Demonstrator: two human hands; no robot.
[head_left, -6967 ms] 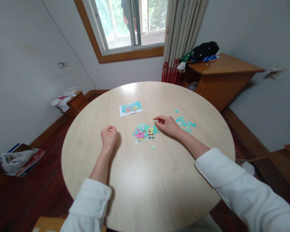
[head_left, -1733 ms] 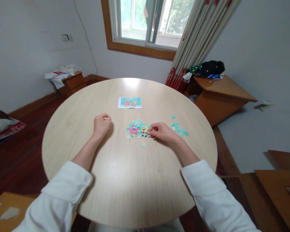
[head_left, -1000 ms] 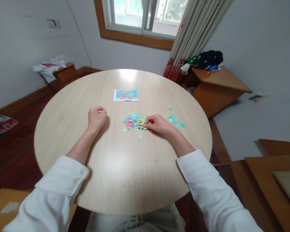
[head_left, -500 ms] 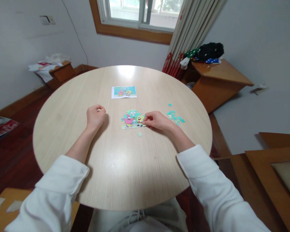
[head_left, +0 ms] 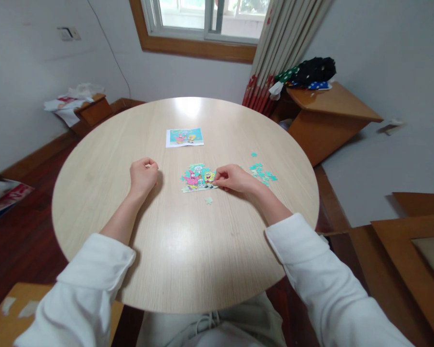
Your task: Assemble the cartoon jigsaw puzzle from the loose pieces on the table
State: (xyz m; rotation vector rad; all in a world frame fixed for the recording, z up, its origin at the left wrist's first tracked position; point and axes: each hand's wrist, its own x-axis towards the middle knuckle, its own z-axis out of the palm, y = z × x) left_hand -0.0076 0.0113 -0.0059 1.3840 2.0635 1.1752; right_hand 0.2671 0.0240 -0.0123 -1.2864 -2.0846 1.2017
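A partly assembled jigsaw puzzle (head_left: 195,179) with cartoon characters lies in the middle of the round table (head_left: 181,255). At its right edge my right hand (head_left: 233,177) is closed in a pinch on a puzzle piece, which the fingers largely cover. My left hand (head_left: 143,173) rests as a closed fist on the table, left of the puzzle and apart from it; nothing shows in it. One loose pale green piece (head_left: 209,200) lies just below the puzzle. Beyond the puzzle is a printed reference picture (head_left: 185,138) with the same characters.
Several loose turquoise pieces (head_left: 262,172) are heaped right of my right hand, with a single piece (head_left: 253,154) above them. A wooden cabinet (head_left: 332,115) bearing dark cloth stands behind the table at right. A curtain (head_left: 285,43) hangs beside the window.
Both hands stay almost in place, the right still at the puzzle's right edge. The view has shifted slightly.
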